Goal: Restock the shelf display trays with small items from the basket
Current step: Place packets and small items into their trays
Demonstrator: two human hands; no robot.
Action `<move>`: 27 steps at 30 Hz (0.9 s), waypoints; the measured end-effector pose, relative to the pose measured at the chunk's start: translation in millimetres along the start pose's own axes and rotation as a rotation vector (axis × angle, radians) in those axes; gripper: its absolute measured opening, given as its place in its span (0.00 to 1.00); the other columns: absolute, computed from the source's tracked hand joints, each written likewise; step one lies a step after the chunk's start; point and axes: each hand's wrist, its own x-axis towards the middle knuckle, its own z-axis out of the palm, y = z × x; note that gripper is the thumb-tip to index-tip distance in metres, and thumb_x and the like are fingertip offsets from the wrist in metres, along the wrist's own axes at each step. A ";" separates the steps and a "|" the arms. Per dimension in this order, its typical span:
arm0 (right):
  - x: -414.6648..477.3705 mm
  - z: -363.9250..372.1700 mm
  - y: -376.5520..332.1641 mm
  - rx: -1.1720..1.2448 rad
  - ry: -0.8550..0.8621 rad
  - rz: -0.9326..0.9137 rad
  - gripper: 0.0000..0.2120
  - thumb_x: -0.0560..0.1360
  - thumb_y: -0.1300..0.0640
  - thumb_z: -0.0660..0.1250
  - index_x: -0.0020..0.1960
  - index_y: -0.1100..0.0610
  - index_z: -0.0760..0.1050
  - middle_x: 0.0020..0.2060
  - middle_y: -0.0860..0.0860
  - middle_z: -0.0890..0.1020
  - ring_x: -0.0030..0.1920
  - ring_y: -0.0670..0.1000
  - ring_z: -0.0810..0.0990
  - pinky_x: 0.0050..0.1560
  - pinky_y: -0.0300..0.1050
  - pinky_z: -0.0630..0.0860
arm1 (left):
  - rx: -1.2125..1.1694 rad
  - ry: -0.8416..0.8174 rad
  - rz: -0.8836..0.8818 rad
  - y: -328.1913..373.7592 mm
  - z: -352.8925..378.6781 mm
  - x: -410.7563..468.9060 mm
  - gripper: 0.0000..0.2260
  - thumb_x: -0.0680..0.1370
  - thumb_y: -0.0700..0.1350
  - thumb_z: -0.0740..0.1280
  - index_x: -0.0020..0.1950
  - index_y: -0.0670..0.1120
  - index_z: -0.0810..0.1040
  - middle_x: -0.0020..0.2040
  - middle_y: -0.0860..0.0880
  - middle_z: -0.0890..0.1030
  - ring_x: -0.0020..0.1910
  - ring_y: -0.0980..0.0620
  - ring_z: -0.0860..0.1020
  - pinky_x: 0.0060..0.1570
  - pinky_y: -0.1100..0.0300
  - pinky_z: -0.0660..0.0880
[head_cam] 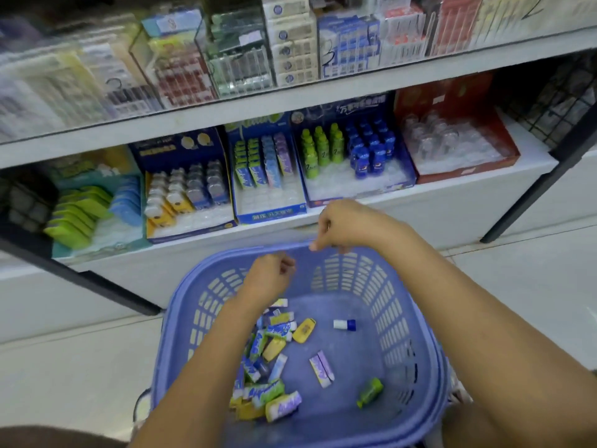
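A purple-blue plastic basket (391, 305) stands on the floor below the shelf. Inside lie a pile of small green, blue and purple packets (268, 354), a yellow case (303, 330), a white-and-blue small bottle (344, 324), a purple packet (321, 368) and a green bottle (370, 392). My left hand (273, 274) hovers over the basket's far left part, curled into a fist with nothing visible in it. My right hand (342, 226) hangs over the far rim, fingers loosely curled downward and holding nothing. The bottle tray (355, 185) and packet tray (268, 210) sit just beyond.
On the lower shelf also stand a yellow-and-blue tray of cases (190, 221), a teal tray of green and blue tins (90, 218) and a red tray of clear items (468, 169). Boxed goods fill the upper shelf (290, 101). Black frame legs (517, 205) flank the shelf.
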 end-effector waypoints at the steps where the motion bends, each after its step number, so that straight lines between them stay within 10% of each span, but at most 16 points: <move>1: 3.7 18.9 -6.8 -0.023 -0.111 0.002 0.17 0.71 0.48 0.72 0.46 0.64 0.81 0.39 0.59 0.85 0.36 0.53 0.83 0.46 0.44 0.78 | 0.052 -0.063 -0.073 -20.1 6.0 -5.8 0.09 0.78 0.40 0.62 0.54 0.42 0.79 0.50 0.42 0.82 0.51 0.43 0.80 0.47 0.57 0.74; 9: 30.2 185.1 13.7 -0.164 -0.502 0.200 0.15 0.70 0.49 0.71 0.33 0.57 0.71 0.25 0.52 0.77 0.29 0.54 0.78 0.34 0.41 0.74 | 0.311 -0.558 -0.074 -112.2 57.2 -43.1 0.08 0.76 0.38 0.64 0.54 0.39 0.77 0.56 0.38 0.79 0.57 0.40 0.76 0.50 0.55 0.71; 15: 43.7 254.0 30.2 -0.176 -0.846 0.375 0.22 0.78 0.43 0.58 0.51 0.59 0.82 0.34 0.55 0.84 0.48 0.57 0.83 0.47 0.42 0.75 | 0.325 -0.752 -0.007 -116.9 88.7 -56.9 0.13 0.77 0.47 0.65 0.58 0.42 0.81 0.59 0.41 0.79 0.58 0.42 0.76 0.56 0.52 0.74; 20: 42.4 285.5 37.8 -0.259 -0.481 0.335 0.13 0.69 0.50 0.71 0.48 0.58 0.80 0.49 0.56 0.84 0.52 0.56 0.82 0.48 0.45 0.77 | 0.266 -0.883 -0.089 -118.2 97.7 -56.1 0.16 0.76 0.48 0.67 0.59 0.40 0.80 0.59 0.41 0.80 0.58 0.43 0.77 0.57 0.51 0.74; 27: 70.1 227.8 20.6 0.173 -0.557 0.286 0.15 0.73 0.49 0.66 0.33 0.56 0.74 0.23 0.52 0.77 0.23 0.46 0.75 0.26 0.36 0.70 | -0.160 -0.570 -0.246 -117.5 73.8 -29.8 0.10 0.73 0.49 0.72 0.48 0.43 0.81 0.37 0.46 0.78 0.36 0.51 0.74 0.40 0.58 0.71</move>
